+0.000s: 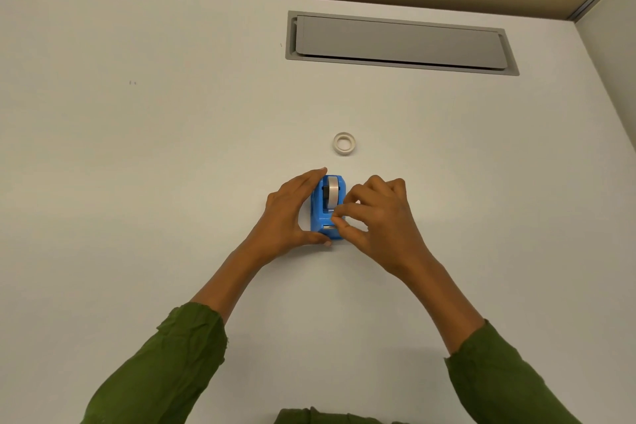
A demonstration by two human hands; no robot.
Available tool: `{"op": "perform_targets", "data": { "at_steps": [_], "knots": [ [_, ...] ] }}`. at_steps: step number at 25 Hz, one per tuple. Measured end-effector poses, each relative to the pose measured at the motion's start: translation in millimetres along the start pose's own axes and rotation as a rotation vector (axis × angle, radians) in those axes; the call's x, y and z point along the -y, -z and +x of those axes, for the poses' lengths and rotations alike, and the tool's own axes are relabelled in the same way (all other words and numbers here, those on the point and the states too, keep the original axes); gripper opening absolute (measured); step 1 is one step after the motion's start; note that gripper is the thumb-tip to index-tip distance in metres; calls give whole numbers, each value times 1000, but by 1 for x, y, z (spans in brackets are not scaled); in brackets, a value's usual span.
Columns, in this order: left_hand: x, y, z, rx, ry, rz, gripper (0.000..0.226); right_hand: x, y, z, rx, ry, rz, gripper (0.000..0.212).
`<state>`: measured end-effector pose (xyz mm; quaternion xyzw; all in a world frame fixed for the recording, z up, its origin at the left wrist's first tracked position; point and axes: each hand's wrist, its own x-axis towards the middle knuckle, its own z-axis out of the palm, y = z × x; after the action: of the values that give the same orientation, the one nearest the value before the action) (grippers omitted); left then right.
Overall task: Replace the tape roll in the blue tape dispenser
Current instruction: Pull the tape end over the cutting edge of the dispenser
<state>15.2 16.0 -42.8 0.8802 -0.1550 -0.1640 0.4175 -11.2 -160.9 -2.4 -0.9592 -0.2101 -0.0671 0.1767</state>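
Head view, looking down on a white desk (137,182). Blue tape dispenser (327,208) stands near centre, cutter end toward me at 6 o'clock. A roll (332,193) sits in its cradle, upright on its hub. A second roll (344,143) lies flat on the desk at 12 to 1 o'clock from the dispenser, a little apart from it, touched by neither hand. I cannot tell from here which roll is the new one and which the spent one. The seated roll shows a fair band of tape, the loose one looks thin, so my guess is the swap itself is done and I am threading the free end toward the cutter. If so, what is left is seating the tape on the blade.

Left hand (290,213): spread in a wide C around the dispenser's 9 o'clock side, fingertips at the far end, thumb against the near corner. It braces the body, clasped on it but not tight.

Right hand (375,217): at 3 o'clock of the dispenser, fingers curled, thumb and forefinger pinched together just over the cutter end. Whether a strip of tape is between them is too fine to see.

Grey cable hatch (399,43) lies far off at 12 to 1 o'clock.
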Motion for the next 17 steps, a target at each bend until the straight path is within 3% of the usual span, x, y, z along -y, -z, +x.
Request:
{"op": "perform_targets", "data": {
  "at_steps": [3, 17],
  "knots": [
    [1, 0, 0, 1, -9, 5, 101, -2, -4, -6, -143, 37, -14, 9],
    [5, -1, 1, 3, -13, 27, 100, 2, -20, -25, -405, 251, -259, 11]
  ]
}}
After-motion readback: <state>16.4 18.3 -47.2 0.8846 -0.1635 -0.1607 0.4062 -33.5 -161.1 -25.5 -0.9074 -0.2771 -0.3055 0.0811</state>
